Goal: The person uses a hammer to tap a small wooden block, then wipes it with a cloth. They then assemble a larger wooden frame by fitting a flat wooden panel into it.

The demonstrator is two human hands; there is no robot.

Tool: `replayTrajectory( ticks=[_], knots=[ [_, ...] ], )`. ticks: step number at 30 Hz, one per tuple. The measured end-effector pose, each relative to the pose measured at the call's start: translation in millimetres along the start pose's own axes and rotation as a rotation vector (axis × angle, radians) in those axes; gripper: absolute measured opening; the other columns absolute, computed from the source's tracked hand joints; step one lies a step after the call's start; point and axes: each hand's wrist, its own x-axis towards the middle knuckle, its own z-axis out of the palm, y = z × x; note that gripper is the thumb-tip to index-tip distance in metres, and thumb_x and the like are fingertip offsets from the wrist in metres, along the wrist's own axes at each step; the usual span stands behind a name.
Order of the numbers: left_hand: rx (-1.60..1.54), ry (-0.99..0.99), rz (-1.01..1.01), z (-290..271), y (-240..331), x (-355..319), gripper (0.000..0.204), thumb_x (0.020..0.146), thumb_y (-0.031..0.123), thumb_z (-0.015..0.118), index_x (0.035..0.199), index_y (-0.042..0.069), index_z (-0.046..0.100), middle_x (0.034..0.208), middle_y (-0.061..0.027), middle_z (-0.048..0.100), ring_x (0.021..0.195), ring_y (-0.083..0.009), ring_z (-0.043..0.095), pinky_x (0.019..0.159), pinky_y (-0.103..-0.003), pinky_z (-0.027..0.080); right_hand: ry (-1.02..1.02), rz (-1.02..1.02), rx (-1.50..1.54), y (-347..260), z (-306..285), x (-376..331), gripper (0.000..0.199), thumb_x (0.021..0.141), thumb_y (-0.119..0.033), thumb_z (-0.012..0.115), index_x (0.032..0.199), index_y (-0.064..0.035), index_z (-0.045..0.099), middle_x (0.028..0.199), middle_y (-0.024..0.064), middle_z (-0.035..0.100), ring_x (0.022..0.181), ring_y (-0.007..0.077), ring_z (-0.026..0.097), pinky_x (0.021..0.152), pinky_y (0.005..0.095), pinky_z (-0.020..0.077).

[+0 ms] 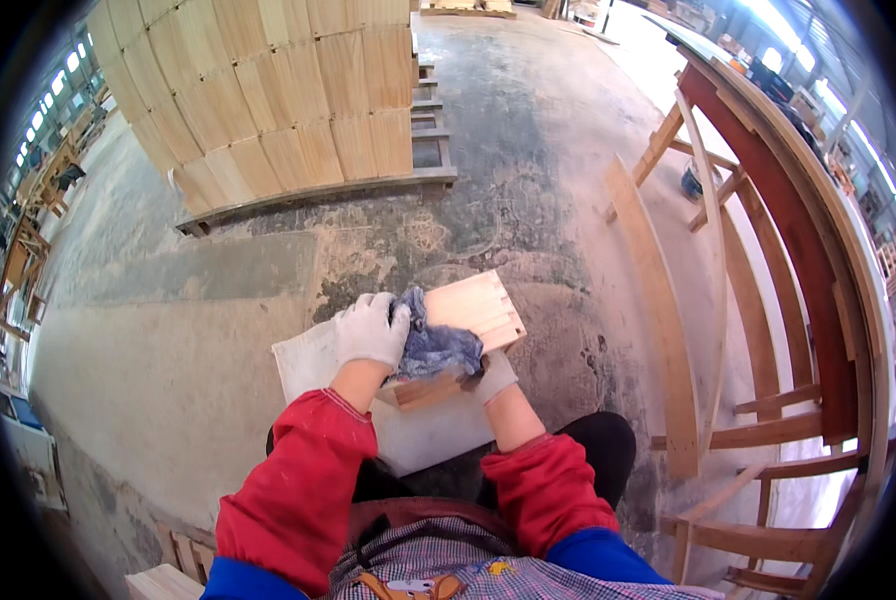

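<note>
In front of me is a pale wooden box (478, 303) with notched joints along its far right edge, tilted over a whitish flat surface (423, 432). My left hand (371, 330), in a light glove, is closed on a crumpled blue-grey rag (436, 350) that lies across the top of the box. The gloved right hand (496, 376) grips the near right side of the box; part of its fingers is hidden behind the wood and the rag.
Ahead to the left, a tall stack of wooden boxes (268, 95) rests on a pallet (430, 176). Along the right stand a long wooden workbench (808, 210) and a leaning plank (658, 310). Pale wood pieces (163, 582) lie low at the left, on the concrete floor (148, 350).
</note>
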Motion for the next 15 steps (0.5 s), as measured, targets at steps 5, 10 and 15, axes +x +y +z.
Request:
replayTrajectory(
  ticks=[5,10,15],
  knots=[
    [0.022,-0.026,-0.038,4,-3,-2,0.033,0.092,0.041,0.054,0.107,0.015,0.068,0.109,-0.0111,0.067,0.105,-0.0309,0.064,0.095,-0.047,0.043,-0.014,-0.226,-0.631,0,-2,-52,0.024,0.093,-0.022,0.062,0.114,-0.01,0.062,0.087,0.0023,0.066,0.067,0.0146,0.062,0.055,0.031,0.0505],
    [0.009,-0.015,-0.032,7,-2,0,0.033,0.093,0.042,0.054,0.107,0.016,0.068,0.11,-0.0102,0.067,0.105,-0.0299,0.064,0.096,-0.047,0.043,0.015,-0.133,-0.765,-7,4,-186,0.033,0.087,-0.01,0.069,0.118,-0.0026,0.059,0.084,0.0034,0.062,0.063,0.0097,0.056,0.056,0.0263,0.047],
    [0.001,-0.033,-0.046,8,-2,0,0.033,0.092,0.042,0.054,0.108,0.016,0.068,0.11,-0.0101,0.067,0.106,-0.0295,0.064,0.096,-0.046,0.043,-0.106,-0.694,-1.247,-30,-8,-240,0.046,0.086,-0.008,0.07,0.129,0.0001,0.053,0.105,0.0098,0.063,0.093,0.0189,0.064,0.083,0.0301,0.0512]
  ],
)
